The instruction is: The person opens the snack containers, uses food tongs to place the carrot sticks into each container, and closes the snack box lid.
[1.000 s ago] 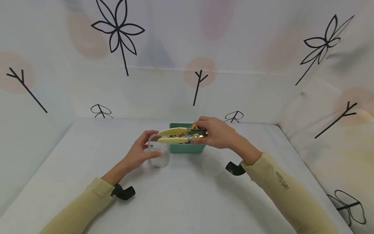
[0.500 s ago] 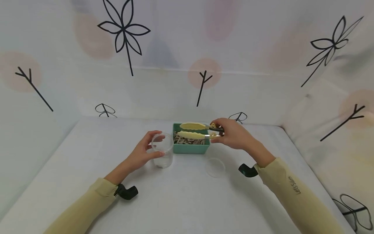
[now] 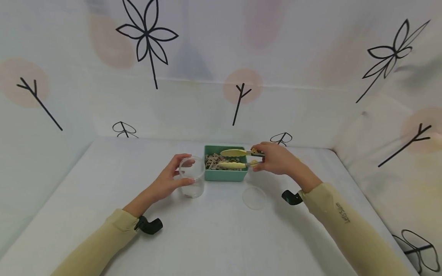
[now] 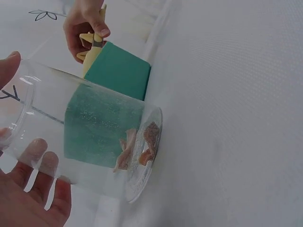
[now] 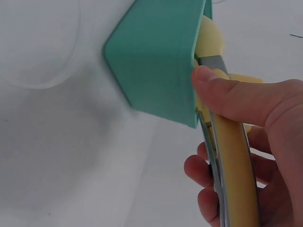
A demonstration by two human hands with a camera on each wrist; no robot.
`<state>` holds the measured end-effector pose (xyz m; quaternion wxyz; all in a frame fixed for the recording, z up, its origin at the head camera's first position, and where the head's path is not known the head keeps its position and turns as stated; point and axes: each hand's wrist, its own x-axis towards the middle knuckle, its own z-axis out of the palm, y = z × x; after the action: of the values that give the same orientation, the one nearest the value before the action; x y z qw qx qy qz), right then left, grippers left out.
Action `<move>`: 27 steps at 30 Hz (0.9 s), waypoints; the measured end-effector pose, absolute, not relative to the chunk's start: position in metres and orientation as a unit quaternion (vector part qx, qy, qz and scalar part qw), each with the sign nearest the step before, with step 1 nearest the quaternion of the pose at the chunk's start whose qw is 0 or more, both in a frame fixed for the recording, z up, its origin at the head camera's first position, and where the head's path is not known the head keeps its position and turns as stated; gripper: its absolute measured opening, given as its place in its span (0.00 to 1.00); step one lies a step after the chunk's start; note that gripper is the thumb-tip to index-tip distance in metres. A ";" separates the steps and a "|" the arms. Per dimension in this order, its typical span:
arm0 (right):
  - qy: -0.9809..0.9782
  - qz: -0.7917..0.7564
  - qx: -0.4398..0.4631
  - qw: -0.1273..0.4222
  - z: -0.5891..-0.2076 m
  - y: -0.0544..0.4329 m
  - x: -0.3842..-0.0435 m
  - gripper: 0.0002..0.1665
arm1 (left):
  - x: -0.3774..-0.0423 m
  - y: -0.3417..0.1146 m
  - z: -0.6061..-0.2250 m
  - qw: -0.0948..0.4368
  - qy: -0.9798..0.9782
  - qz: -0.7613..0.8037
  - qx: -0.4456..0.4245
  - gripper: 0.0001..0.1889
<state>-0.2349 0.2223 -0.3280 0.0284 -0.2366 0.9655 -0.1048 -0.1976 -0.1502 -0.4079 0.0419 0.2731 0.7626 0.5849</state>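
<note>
My left hand holds a clear plastic cup upright on the table, thumb on the near side and fingers round the far side. Through its wall, the left wrist view shows brownish dried pieces at the bottom. My right hand grips yellow-tipped tongs with their jaws spread. The tips reach over and into a green rectangular box just right of the cup. Small grey-brown dried pieces fill part of that box. Whether the tongs touch them I cannot tell.
A clear round lid lies flat on the white table, in front of the box and to its right. Behind the box rises a white backdrop with drawn plants. Side walls of the same cloth stand left and right.
The tongs have moved right from above the cup to the box, and their tips have dropped lower among the pieces. My left hand and the cup stay in place.
</note>
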 end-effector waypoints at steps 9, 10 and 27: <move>0.970 -0.057 -0.226 0.065 -0.322 0.208 -0.242 0.46 | -0.199 -0.149 -0.410 0.051 0.772 0.573 0.270 0.37; 0.970 -0.052 -0.226 0.069 -0.320 0.205 -0.242 0.46 | -0.198 -0.149 -0.410 0.051 0.773 0.573 0.268 0.37; 0.962 -0.119 -0.241 0.051 -0.332 0.202 -0.255 0.33 | -0.198 -0.149 -0.411 0.048 0.775 0.570 0.268 0.37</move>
<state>-0.2552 0.2016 -0.3324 0.0513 -0.2414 0.9617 -0.1188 -0.1976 -0.1492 -0.4107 0.0482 0.2682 0.7750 0.5702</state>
